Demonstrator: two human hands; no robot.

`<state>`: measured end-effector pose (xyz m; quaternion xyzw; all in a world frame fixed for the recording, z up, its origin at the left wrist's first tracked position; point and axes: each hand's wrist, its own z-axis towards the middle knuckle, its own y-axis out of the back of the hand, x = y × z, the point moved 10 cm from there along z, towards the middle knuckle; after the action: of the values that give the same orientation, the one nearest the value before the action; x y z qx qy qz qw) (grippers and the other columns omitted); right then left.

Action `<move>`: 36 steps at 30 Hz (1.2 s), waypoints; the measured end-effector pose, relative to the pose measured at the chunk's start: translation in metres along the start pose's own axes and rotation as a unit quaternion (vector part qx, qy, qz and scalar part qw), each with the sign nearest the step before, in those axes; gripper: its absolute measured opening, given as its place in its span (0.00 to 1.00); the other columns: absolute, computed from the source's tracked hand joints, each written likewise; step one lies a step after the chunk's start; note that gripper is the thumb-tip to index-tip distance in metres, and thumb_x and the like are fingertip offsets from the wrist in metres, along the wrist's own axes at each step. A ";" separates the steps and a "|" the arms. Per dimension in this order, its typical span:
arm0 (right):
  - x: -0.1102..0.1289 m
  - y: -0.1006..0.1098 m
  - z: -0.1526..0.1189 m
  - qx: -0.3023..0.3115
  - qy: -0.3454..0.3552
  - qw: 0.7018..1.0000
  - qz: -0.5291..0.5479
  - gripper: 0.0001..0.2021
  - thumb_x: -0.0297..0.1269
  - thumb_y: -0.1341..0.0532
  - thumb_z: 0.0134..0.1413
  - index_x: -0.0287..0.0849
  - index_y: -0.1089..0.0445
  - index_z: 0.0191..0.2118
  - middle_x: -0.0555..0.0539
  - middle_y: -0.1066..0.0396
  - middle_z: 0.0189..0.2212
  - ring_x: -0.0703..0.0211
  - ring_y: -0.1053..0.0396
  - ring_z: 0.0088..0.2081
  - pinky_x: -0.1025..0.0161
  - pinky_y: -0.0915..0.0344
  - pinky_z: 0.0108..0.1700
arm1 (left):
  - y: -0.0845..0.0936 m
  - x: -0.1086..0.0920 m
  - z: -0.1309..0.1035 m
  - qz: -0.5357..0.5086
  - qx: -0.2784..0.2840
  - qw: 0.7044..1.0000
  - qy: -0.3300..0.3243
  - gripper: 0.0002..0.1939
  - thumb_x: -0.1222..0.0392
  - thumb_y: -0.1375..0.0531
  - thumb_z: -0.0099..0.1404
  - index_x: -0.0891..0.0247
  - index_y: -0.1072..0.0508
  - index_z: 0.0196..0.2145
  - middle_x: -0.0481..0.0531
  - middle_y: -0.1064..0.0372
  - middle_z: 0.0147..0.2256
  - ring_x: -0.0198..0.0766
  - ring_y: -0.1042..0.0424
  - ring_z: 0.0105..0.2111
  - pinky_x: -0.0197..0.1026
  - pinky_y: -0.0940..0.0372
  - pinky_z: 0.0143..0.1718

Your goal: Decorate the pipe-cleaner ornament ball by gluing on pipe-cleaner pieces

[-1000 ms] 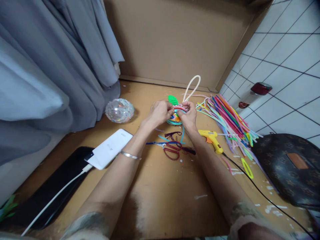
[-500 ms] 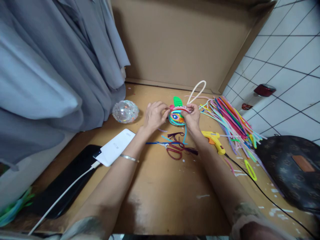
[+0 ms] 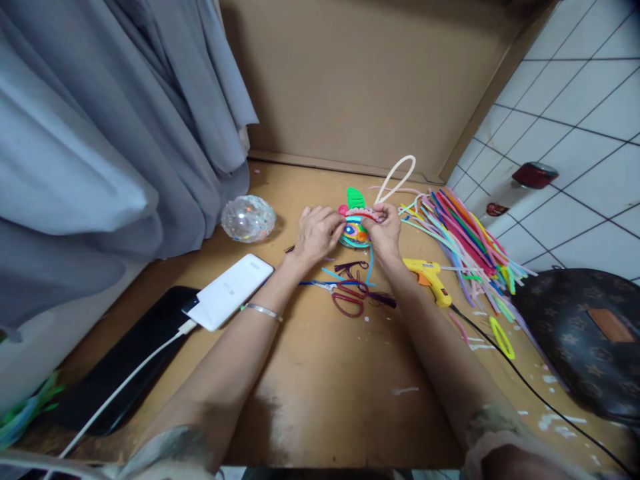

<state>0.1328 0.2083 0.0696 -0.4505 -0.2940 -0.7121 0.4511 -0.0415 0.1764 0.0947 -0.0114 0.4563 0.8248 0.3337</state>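
A small colourful round craft piece (image 3: 356,230) with a green leaf-like part (image 3: 356,199) on top is between my hands. My left hand (image 3: 319,232) is closed at its left edge, fingers bent. My right hand (image 3: 384,230) pinches its right side, thumb on the front. A cream loop (image 3: 396,179) rises behind my right fingers. Below the piece lie red-handled scissors (image 3: 349,305), dark tassels (image 3: 383,300) and light blue strips. The yellow glue gun (image 3: 429,280) rests beside my right forearm.
At right are a bundle of coloured pipe cleaners (image 3: 473,240), a dark patterned bag (image 3: 575,340) and a red-capped bottle (image 3: 534,175). A clear ball (image 3: 249,219), a white power bank (image 3: 233,293) with cable and a black case (image 3: 125,360) lie left. Cardboard (image 3: 350,87) stands behind.
My left hand has moved slightly right, closer against the craft piece, its fingers more bent. My right hand keeps its pinch. The camera view has shifted a little.
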 end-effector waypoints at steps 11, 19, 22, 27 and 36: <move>0.005 -0.002 -0.001 0.010 -0.002 1.000 -0.012 0.16 0.31 0.39 0.33 0.47 0.39 0.35 0.55 0.37 0.31 0.60 0.37 0.35 0.60 0.34 0.43 | -0.003 0.007 0.004 -0.029 0.009 0.999 0.037 0.15 0.53 0.46 0.71 0.60 0.20 0.42 0.59 0.23 0.43 0.49 0.29 0.46 0.50 0.41 0.50; 0.003 -0.002 0.001 0.010 0.021 0.999 -0.024 0.16 0.32 0.39 0.33 0.47 0.39 0.35 0.55 0.38 0.30 0.60 0.39 0.34 0.60 0.35 0.41 | -0.020 0.039 0.002 -0.263 -0.017 0.946 0.190 0.09 0.57 0.40 0.60 0.64 0.21 0.32 0.51 0.23 0.32 0.38 0.27 0.33 0.39 0.34 0.39; 0.004 -0.002 0.000 0.009 0.016 0.999 -0.035 0.17 0.32 0.39 0.33 0.46 0.39 0.35 0.55 0.38 0.30 0.60 0.39 0.34 0.59 0.36 0.42 | -0.033 0.049 -0.002 -0.375 -0.032 0.892 0.253 0.06 0.59 0.38 0.55 0.64 0.23 0.27 0.48 0.27 0.25 0.35 0.29 0.28 0.37 0.34 0.34; 0.006 -0.003 -0.003 0.014 0.012 0.999 -0.033 0.17 0.32 0.40 0.34 0.46 0.39 0.36 0.55 0.38 0.30 0.60 0.39 0.33 0.60 0.36 0.41 | -0.041 0.053 -0.007 -0.481 -0.054 0.821 0.302 0.06 0.61 0.34 0.48 0.63 0.28 0.24 0.44 0.29 0.23 0.32 0.31 0.26 0.35 0.34 0.32; 0.009 -0.007 -0.005 0.020 0.013 0.999 -0.039 0.17 0.32 0.40 0.33 0.46 0.39 0.36 0.53 0.37 0.32 0.59 0.38 0.35 0.59 0.35 0.43 | -0.056 0.052 -0.012 -0.570 -0.020 0.741 0.354 0.06 0.61 0.36 0.49 0.63 0.30 0.23 0.43 0.34 0.20 0.28 0.37 0.21 0.33 0.41 0.26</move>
<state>0.1234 0.2037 0.0761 -0.4206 -0.3198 -0.7291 0.4351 -0.0538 0.2158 0.0287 -0.5673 0.4338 0.4262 0.5553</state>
